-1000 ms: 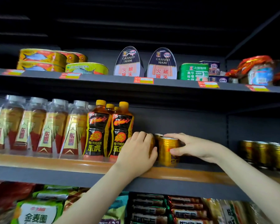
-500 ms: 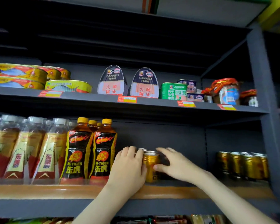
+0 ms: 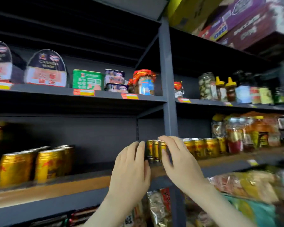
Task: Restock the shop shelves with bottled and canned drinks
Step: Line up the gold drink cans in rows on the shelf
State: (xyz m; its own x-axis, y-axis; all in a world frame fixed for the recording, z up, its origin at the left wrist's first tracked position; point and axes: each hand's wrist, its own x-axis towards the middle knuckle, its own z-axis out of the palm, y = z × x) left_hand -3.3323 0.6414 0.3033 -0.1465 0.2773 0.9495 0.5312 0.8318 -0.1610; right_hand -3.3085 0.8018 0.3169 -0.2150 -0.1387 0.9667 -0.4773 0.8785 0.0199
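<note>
The left hand (image 3: 131, 171) and right hand (image 3: 179, 161) flank a small cluster of gold cans (image 3: 154, 150) on the middle shelf (image 3: 56, 189), just beside the upright post (image 3: 166, 79). Both hands have straight fingers laid flat against its sides and clasp nothing. A second batch (image 3: 33, 166) stands far left and a long row (image 3: 202, 148) beyond the post. The bare stretch between suggests restocking is only partway done.

Dark metal shelving (image 3: 39, 92), grey upright post (image 3: 168, 79), lighting seemingly dim
</note>
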